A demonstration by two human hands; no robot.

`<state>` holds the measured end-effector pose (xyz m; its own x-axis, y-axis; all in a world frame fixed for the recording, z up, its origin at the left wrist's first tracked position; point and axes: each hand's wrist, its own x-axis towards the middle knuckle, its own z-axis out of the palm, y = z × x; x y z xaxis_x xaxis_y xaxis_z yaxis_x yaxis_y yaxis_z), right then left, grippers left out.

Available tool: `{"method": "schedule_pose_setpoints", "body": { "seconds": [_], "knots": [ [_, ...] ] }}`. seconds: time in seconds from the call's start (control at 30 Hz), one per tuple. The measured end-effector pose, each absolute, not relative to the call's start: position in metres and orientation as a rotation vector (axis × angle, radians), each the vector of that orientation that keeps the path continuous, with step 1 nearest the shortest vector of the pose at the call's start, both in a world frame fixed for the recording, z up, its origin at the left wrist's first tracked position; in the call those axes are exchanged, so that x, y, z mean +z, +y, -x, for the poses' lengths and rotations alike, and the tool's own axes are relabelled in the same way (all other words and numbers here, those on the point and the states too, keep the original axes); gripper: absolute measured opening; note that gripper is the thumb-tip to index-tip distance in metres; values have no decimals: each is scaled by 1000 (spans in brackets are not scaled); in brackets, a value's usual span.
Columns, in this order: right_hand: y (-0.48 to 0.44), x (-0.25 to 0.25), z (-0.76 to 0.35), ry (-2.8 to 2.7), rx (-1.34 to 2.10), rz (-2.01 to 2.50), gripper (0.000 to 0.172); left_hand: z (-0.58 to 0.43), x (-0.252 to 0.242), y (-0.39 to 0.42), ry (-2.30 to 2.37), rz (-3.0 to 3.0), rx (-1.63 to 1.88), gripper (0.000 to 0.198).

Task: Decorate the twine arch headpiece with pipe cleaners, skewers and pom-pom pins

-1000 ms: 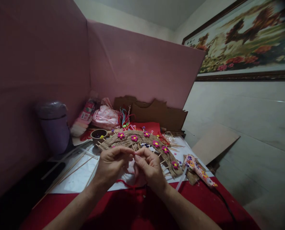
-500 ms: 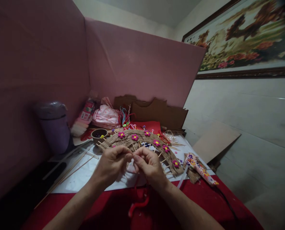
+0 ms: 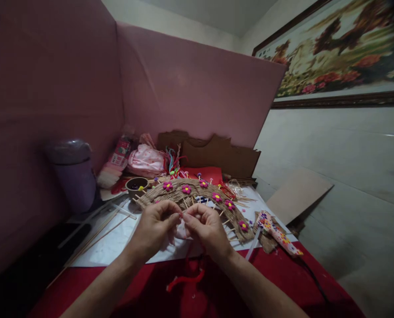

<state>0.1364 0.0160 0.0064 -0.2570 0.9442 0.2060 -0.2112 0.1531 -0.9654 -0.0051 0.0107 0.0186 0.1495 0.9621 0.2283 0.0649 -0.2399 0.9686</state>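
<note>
My left hand (image 3: 157, 227) and my right hand (image 3: 206, 227) meet at the fingertips, both closed in a pinch. Between them shows a tiny reddish bit, mostly covered by the fingers. A red fuzzy strand (image 3: 187, 279) hangs down from beneath my right hand, its loose end curling left over the red cloth. Just behind the hands lies a whitish-pink piece (image 3: 183, 230), partly hidden. Beyond them an arch wrapped in brown twine (image 3: 173, 187) carries pink flowers with yellow centres, such as one flower (image 3: 186, 189), and thin sticks poke out along its edges.
A dark-filled bowl (image 3: 136, 184) stands behind the arch's left end. Far left is a purple bin (image 3: 76, 181). Thin sticks (image 3: 97, 234) lie at left on white paper (image 3: 109, 251). A flower-patterned glue gun (image 3: 276, 232) rests at right. Cardboard (image 3: 220, 154) leans behind.
The red strand's loose end has swung left and slightly up. My fingertips have shifted a little to the left, still pinched together. The arch and the things around it stay put.
</note>
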Motion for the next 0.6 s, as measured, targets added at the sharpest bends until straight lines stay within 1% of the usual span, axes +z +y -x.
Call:
{"method": "schedule_pose_setpoints", "body": {
  "seconds": [0.07, 0.17, 0.23, 0.27, 0.3, 0.4, 0.6],
  "knots": [
    [18, 4, -136, -1342, 1389, 831, 27, 4, 14, 11, 1182, -1762, 1308, 9],
    [21, 3, -137, -1319, 1447, 833, 28, 3, 9, 11, 1268, -2014, 1438, 13],
    [23, 4, -138, -1286, 1489, 787, 28, 1, 9, 11, 1202, -1893, 1430, 11],
    [23, 4, -139, -1267, 1520, 760, 28, 0, 10, 12, 1133, -1763, 1408, 7],
    [23, 6, -140, -1247, 1559, 733, 28, 0, 12, 12, 1051, -1617, 1377, 9],
    [22, 8, -142, -1208, 1644, 681, 27, -2, 19, 11, 872, -1308, 1296, 26],
    [20, 8, -141, -1212, 1677, 662, 27, -2, 23, 9, 930, -1264, 1301, 20]
  ]
}}
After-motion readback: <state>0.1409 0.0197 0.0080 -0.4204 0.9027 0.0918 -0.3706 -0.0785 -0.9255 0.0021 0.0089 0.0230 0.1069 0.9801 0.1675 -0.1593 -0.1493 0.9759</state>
